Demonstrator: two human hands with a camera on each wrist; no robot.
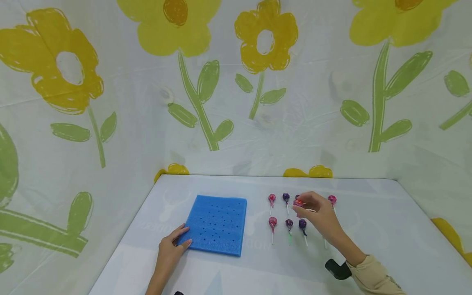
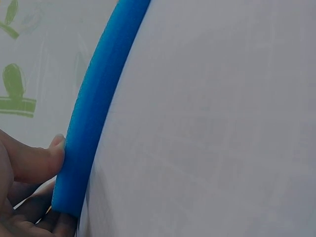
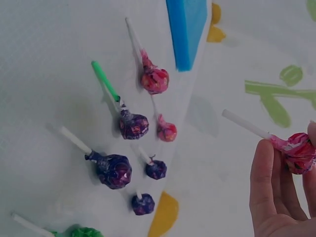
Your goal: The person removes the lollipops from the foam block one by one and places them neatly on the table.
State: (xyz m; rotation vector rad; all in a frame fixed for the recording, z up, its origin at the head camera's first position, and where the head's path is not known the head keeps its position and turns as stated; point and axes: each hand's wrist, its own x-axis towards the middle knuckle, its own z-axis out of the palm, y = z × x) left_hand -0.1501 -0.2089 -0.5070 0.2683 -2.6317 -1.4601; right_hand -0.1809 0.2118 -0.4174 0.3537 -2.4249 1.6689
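Observation:
My right hand (image 1: 320,213) pinches a pink-wrapped lollipop (image 3: 297,154) between thumb and fingers, raised over the lollipops on the table. In the right wrist view its white stick points away from the fingers. At the left, a blue foam block (image 1: 217,223) with several small holes lies flat. My left hand (image 1: 170,250) holds the block's near left corner, thumb by the front edge and fingers along the left side. Beneath and beside my right hand lie a pink lollipop (image 1: 273,222), a purple lollipop with a green stick (image 3: 132,126) and a dark purple lollipop (image 3: 114,171).
More lollipops form a back row, including a pink lollipop (image 1: 271,198) and a purple lollipop (image 1: 286,197). Another pink lollipop (image 1: 332,200) lies right of my hand. A green lollipop (image 3: 86,232) is cut off in the right wrist view. Flower-printed cloth (image 1: 309,123) surrounds the white table (image 1: 254,270).

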